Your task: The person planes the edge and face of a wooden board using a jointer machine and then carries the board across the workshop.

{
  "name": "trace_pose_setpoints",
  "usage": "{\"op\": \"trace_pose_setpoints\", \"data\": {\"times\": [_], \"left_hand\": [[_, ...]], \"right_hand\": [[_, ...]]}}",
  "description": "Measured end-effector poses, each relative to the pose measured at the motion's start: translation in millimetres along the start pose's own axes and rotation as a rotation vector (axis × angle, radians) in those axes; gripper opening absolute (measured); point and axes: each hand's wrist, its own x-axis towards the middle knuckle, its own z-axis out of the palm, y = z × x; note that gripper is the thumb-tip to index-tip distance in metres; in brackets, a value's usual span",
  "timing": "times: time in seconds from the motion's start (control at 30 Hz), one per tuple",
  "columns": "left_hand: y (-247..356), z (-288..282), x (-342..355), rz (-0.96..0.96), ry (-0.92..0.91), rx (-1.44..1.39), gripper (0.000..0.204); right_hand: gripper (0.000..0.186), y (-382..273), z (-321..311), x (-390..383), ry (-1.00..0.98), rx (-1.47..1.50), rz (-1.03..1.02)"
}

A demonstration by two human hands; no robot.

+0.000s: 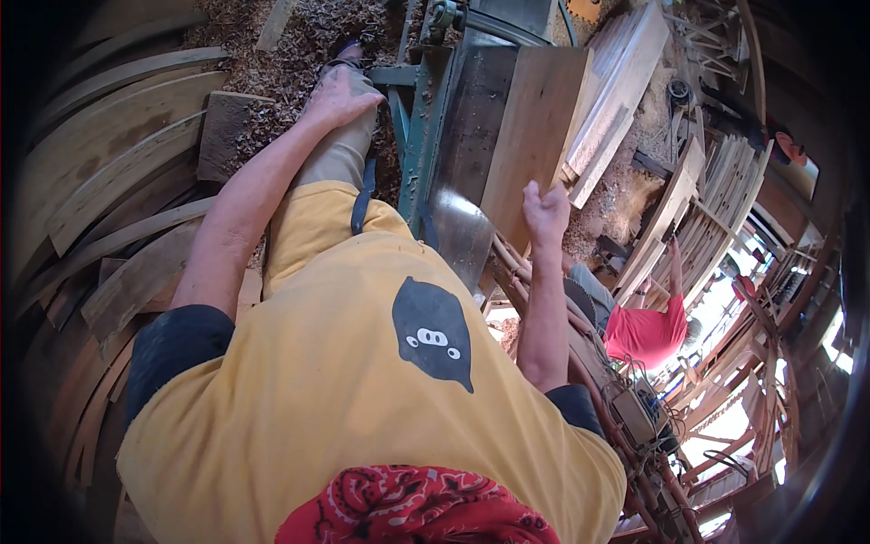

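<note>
My left hand (337, 98) rests on my left knee, over the light trousers (343, 156), its fingers laid out along the leg. It holds nothing. My right hand (546, 214) is curled into a fist at the near right edge of a wide brown board (536, 122). No object shows in the fist, and whether it touches the board I cannot tell. The board lies lengthwise on the dark flat bed (471, 150) of a machine with a green metal frame (426, 136), just right of my leg.
Pale planks (616, 82) are stacked beyond the board. Wood shavings (249, 41) cover the floor. Curved-looking boards (127, 118) lean at left. A person in a red shirt (648, 331) bends beside more timber (729, 181) at right. Thick pipes (589, 349) run near my right forearm.
</note>
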Motion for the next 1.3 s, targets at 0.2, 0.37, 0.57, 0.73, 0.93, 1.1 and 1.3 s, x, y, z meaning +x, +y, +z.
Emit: {"op": "trace_pose_setpoints", "data": {"times": [0.2,0.37,0.57,0.73,0.93,1.1,1.3], "left_hand": [[1,-1,6,0.005,-0.009,-0.016,0.104],[2,-5,10,-0.005,-0.018,-0.013,0.104],[10,-14,13,-0.021,0.006,-0.044,0.097],[9,-25,17,-0.029,-0.076,-0.070,0.105],[3,-31,17,-0.061,-0.091,-0.090,0.113],[1,-16,20,-0.009,-0.012,-0.084,0.107],[-6,-19,6,-0.053,-0.039,-0.085,0.102]], "right_hand": [[0.036,2,4,59,-0.008,0.194,-0.002],[0.033,-13,0,99,-0.023,0.139,0.005],[0.035,-17,-3,153,-0.040,0.212,-0.044],[0.038,-34,-7,205,-0.091,0.266,-0.026],[0.031,-71,-10,264,-0.114,0.317,-0.102],[0.028,-53,-23,289,-0.169,0.737,-0.189],[0.034,-42,-31,139,-0.036,0.377,0.041]]}}
